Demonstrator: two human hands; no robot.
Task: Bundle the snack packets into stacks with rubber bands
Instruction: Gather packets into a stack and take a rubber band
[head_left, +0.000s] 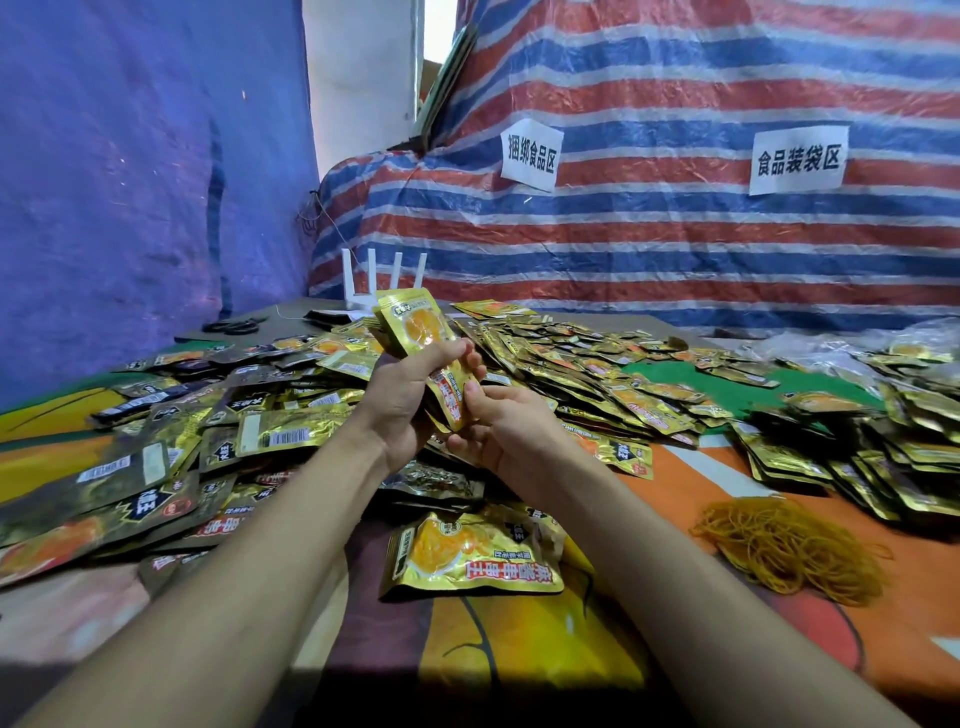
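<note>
The left hand (400, 400) gripped a stack of gold snack packets (415, 327), fingers curled round its middle, holding it tilted above the tabletop (519, 649). The right hand (504, 421) pinched the stack's lower end w/ thumb & fingertips. Loose packets (597, 364) lay heaped on both sides; 1 single packet (467, 556) lay face-up between the forearms. A rubber bands pile (789, 551) sat at right, well apart from the stack. Scissors (231, 326) & a white rack (374, 283) were at the back, near a striped tarp (675, 249) w/ 2 paper signs (530, 154).
</note>
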